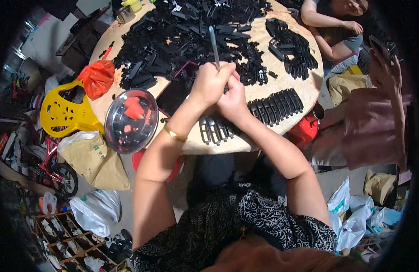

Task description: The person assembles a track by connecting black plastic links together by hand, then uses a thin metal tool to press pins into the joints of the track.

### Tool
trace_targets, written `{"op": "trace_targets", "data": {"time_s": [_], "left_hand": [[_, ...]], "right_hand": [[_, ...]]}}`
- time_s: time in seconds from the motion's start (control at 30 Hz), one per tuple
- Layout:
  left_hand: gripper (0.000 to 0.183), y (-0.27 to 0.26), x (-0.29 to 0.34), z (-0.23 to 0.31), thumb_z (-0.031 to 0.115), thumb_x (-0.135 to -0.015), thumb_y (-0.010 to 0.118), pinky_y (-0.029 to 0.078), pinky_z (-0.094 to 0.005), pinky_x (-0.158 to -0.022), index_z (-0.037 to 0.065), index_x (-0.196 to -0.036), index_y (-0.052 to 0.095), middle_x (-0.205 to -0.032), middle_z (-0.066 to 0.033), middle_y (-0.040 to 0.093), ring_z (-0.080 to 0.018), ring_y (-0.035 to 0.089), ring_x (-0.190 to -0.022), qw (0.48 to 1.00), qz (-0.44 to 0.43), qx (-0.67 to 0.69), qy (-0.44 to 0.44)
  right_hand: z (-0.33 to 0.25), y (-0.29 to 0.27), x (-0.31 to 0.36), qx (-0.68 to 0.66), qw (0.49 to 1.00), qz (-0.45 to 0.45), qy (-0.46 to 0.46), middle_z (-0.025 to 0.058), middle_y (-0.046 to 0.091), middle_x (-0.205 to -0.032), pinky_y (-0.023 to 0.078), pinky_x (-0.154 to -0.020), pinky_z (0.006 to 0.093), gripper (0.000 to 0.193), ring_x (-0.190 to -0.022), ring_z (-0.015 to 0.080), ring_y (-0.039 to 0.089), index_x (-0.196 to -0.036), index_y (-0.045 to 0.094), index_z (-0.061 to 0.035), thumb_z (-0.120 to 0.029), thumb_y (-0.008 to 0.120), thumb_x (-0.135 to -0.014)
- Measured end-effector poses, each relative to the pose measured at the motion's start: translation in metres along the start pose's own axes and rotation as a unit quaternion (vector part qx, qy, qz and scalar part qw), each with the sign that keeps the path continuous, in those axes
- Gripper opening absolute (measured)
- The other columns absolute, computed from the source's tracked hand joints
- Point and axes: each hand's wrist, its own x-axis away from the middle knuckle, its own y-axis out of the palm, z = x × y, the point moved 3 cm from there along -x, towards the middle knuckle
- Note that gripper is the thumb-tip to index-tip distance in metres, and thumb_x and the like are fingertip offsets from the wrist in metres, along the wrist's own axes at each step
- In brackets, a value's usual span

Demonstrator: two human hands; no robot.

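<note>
My left hand point(207, 85) is closed around a slim silver rod-shaped tool point(214, 43), which points up and away over the table. Pressed close against it, my right hand point(233, 102) is also closed; a small dark bit shows between the hands, but its kind is hidden. Below and beside my hands runs a row of black plastic clip-like parts point(277, 108), set side by side along the near table edge. Beyond my hands, a large heap of loose black plastic parts point(182, 36) covers much of the round table point(250, 139).
A clear bowl point(112, 124) with red pieces sits at the table's left edge, near a red plastic bag point(98, 78) and a yellow chair point(66, 111). Another black pile point(293, 50) lies at right. Two people sit at the right; one holds a phone point(381, 49).
</note>
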Motion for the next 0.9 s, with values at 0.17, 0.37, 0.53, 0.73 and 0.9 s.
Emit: {"op": "trace_targets", "data": {"time_s": [0.17,0.37,0.53,0.73,0.9], "left_hand": [[0.035,-0.001,0.005,-0.004,0.025,-0.085,0.047,0.042,-0.0251,-0.057,-0.002,-0.069,0.062,-0.063,-0.0058,0.060,-0.0105,0.053,-0.059,1.000,0.001,0.004,0.023],[0.035,-0.010,0.006,0.004,0.027,-0.084,0.048,0.043,-0.0292,-0.057,-0.001,-0.070,0.064,-0.061,-0.0086,0.060,-0.0145,0.055,-0.057,0.999,0.020,-0.040,-0.008],[0.036,-0.017,0.011,-0.005,0.026,-0.082,0.048,0.043,-0.0303,-0.055,-0.002,-0.068,0.064,-0.058,-0.0093,0.060,-0.0150,0.055,-0.054,0.999,0.031,0.027,0.011],[0.035,-0.013,0.020,-0.005,0.026,-0.083,0.048,0.042,-0.0294,-0.054,-0.001,-0.067,0.063,-0.058,-0.0098,0.060,-0.0148,0.056,-0.054,0.999,0.045,0.010,0.004],[0.035,-0.024,0.021,0.008,0.027,-0.083,0.048,0.042,-0.0306,-0.054,0.000,-0.069,0.064,-0.058,-0.0115,0.060,-0.0164,0.056,-0.054,0.998,0.046,-0.035,0.006]], "right_hand": [[0.001,0.003,-0.001,-0.021,0.999,0.015,-0.026,0.0121,0.062,-0.089,0.045,-0.075,0.0299,0.028,-0.084,0.0195,0.059,-0.096,0.057,-0.0005,-0.016,0.063,-0.073],[0.001,0.009,-0.003,-0.043,0.999,0.008,-0.021,0.0117,0.062,-0.088,0.045,-0.075,0.0297,0.029,-0.084,0.0198,0.059,-0.095,0.057,0.0005,-0.017,0.063,-0.074],[-0.002,0.017,0.000,-0.024,0.999,-0.019,-0.007,0.0105,0.060,-0.092,0.044,-0.078,0.0298,0.030,-0.089,0.0163,0.055,-0.100,0.054,0.0014,-0.014,0.059,-0.075],[-0.001,0.018,0.006,-0.050,0.998,-0.037,0.032,0.0099,0.060,-0.092,0.044,-0.078,0.0287,0.029,-0.089,0.0156,0.055,-0.100,0.055,0.0014,-0.011,0.059,-0.074],[-0.006,0.025,0.005,-0.082,0.997,-0.018,-0.002,0.0103,0.061,-0.086,0.045,-0.073,0.0286,0.026,-0.083,0.0159,0.058,-0.095,0.056,0.0003,-0.013,0.062,-0.074]]}}
